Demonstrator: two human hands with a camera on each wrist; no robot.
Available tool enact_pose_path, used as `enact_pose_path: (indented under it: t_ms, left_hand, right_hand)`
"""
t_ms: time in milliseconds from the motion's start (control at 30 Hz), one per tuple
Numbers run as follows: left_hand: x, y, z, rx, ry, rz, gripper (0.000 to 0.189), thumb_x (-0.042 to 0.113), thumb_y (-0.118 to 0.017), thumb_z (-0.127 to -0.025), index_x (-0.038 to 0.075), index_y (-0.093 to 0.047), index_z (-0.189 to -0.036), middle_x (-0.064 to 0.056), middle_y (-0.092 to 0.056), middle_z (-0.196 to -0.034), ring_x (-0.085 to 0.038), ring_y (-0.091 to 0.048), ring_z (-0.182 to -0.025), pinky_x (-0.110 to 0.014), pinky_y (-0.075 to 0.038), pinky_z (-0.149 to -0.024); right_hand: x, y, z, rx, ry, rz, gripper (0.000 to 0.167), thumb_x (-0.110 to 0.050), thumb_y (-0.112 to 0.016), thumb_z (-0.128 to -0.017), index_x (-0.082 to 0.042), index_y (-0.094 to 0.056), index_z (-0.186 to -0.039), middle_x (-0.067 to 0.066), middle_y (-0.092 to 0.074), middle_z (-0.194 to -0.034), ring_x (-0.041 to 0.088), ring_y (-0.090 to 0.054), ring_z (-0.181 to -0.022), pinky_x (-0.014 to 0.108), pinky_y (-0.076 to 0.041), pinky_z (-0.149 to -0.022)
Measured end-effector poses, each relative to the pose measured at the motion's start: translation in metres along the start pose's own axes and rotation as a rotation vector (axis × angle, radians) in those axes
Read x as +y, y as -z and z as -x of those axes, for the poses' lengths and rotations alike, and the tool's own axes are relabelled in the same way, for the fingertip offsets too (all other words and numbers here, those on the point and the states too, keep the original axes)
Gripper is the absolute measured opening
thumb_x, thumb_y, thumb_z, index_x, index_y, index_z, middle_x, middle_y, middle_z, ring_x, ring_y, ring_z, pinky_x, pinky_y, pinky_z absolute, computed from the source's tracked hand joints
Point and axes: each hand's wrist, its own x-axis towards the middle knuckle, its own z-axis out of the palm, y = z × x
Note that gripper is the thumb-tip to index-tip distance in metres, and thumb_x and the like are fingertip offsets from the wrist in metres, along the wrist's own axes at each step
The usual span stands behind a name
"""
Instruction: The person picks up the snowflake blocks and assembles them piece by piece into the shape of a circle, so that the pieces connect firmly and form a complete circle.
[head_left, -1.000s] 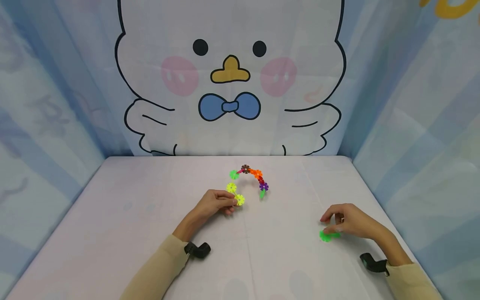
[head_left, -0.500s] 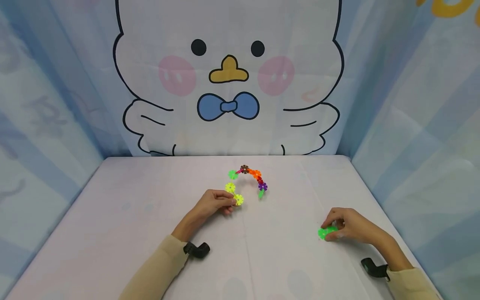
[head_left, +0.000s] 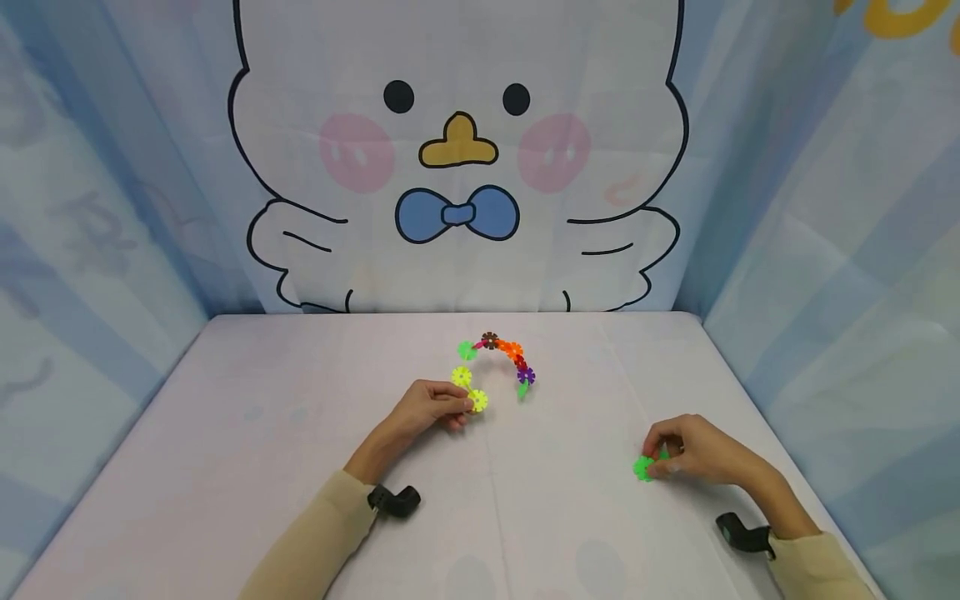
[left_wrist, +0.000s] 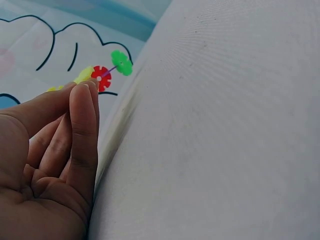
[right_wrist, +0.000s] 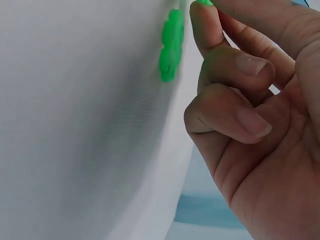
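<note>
My left hand (head_left: 426,408) pinches a yellow notched snowflake disc (head_left: 478,401) between thumb and index finger. That disc ends a curved chain, with another yellow disc (head_left: 461,377) just behind it. The chain bends round through a light green disc (head_left: 467,351), a brown disc (head_left: 490,340), an orange disc (head_left: 514,350) and a purple disc (head_left: 527,376). Off to the right, my right hand (head_left: 701,450) pinches a bright green snowflake disc (head_left: 643,468). A second green piece shows in the right wrist view as a sliver (right_wrist: 204,2) at the fingertips, mostly hidden.
A white cloth covers the table (head_left: 570,517), which ends at a back panel (head_left: 457,275) printed with a cartoon bird. Pale blue curtains (head_left: 840,250) rise along both sides. Each wrist carries a black camera mount (head_left: 742,533).
My right hand has closed its fingers on the green disc, which now stands more upright and has shifted slightly left. The left hand keeps its pinch on the yellow disc.
</note>
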Motion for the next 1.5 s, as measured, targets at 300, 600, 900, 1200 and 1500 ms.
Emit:
enact_pose_path:
  t_ms: [300, 600, 900, 1200, 1500]
  left_hand:
    - [0.0, -0.001, 0.0, -0.003, 0.006, 0.004, 0.028, 0.007, -0.077, -0.096, -0.01, -0.071, -0.118, -0.007, -0.082, -0.09, -0.007, -0.069, -0.066, -0.022, -0.062, -0.066]
    - [-0.001, 0.001, 0.0, -0.001, 0.01, -0.001, 0.028, 0.008, -0.076, -0.097, -0.009, -0.071, -0.118, -0.007, -0.082, -0.09, -0.008, -0.07, -0.066, -0.023, -0.063, -0.066]
    - [-0.002, 0.001, -0.002, 0.01, 0.024, -0.01, 0.027, 0.008, -0.077, -0.097, -0.007, -0.072, -0.118, -0.005, -0.082, -0.09, -0.009, -0.07, -0.067, -0.023, -0.063, -0.067]
    - [-0.002, 0.0, -0.002, 0.001, 0.018, -0.013, 0.025, 0.009, -0.076, -0.097, -0.006, -0.073, -0.116, -0.003, -0.081, -0.088, -0.008, -0.07, -0.067, -0.023, -0.062, -0.067]
    - [-0.002, 0.001, -0.002, -0.012, 0.009, -0.012, 0.025, 0.009, -0.075, -0.098, -0.008, -0.072, -0.117, -0.003, -0.08, -0.086, -0.007, -0.07, -0.067, -0.021, -0.062, -0.067]
  right_hand:
    - [0.005, 0.005, -0.011, -0.072, 0.085, -0.155, 0.006, -0.014, -0.079, -0.095, -0.009, -0.076, -0.099, 0.001, -0.074, -0.087, 0.001, -0.059, -0.069, 0.023, -0.053, -0.061]
    - [-0.015, -0.008, -0.046, -0.035, 0.042, -0.199, 0.01, -0.013, -0.077, -0.097, -0.004, -0.073, -0.101, 0.009, -0.076, -0.092, 0.006, -0.063, -0.074, 0.021, -0.053, -0.067]
    - [-0.043, -0.032, -0.092, -0.01, 0.042, -0.169, 0.013, -0.015, -0.077, -0.098, -0.004, -0.07, -0.097, 0.01, -0.074, -0.089, 0.007, -0.06, -0.073, 0.019, -0.048, -0.065]
    - [-0.068, -0.059, -0.126, 0.068, 0.103, -0.156, 0.013, -0.018, -0.078, -0.097, -0.008, -0.07, -0.097, 0.004, -0.07, -0.086, 0.006, -0.054, -0.064, 0.019, -0.045, -0.056]
    - [-0.087, -0.077, -0.146, 0.224, 0.14, -0.105, 0.01, -0.021, -0.083, -0.093, -0.017, -0.074, -0.092, -0.002, -0.068, -0.081, 0.009, -0.054, -0.061, 0.021, -0.047, -0.056]
